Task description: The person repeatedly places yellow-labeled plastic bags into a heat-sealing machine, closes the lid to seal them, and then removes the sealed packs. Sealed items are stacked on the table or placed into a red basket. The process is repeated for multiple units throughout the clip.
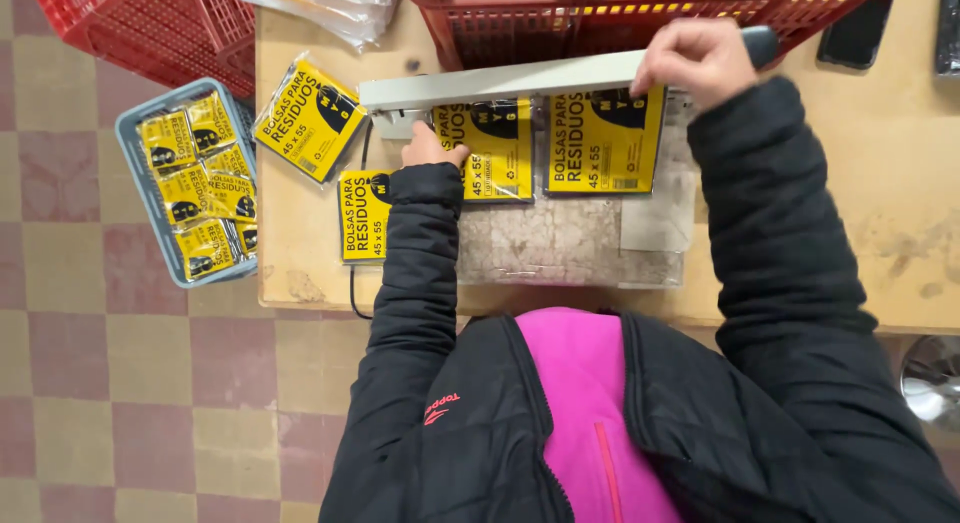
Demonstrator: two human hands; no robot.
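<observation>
The right hand (697, 59) is wrapping its fingers around the black handle end of a long grey metal sealing bar (500, 81), its grip clenched on the bar, which is lying nearly level across the far side of the pale wooden tabletop (900, 183). The left hand (432, 147) is resting just under the hinge end of that bar, its fingertips pressing on the top corner of a flat yellow-and-black plastic packet (497, 151); whether this grip is pinching the packet or merely touching it cannot be told, since the fingers are curling out of view. A second yellow-and-black packet (603, 143) is lying just beside the first, its upper edge tucked under the bar, and both are sitting on the machine's worn grey base plate (570, 248).

A third packet (364, 215) is lying by the left sleeve (partly covered by it), and a fourth, tilted one (309, 118) is resting near the tabletop's left corner. A thin black cord (353, 283) is hanging over the near edge. On the checked floor to the left, a grey plastic basket (135, 153) is holding more of the same packets. Red plastic crates (620, 18) are standing at the far edge of the tabletop, with a stack of clear-wrapped bundles (330, 3) beside them.
</observation>
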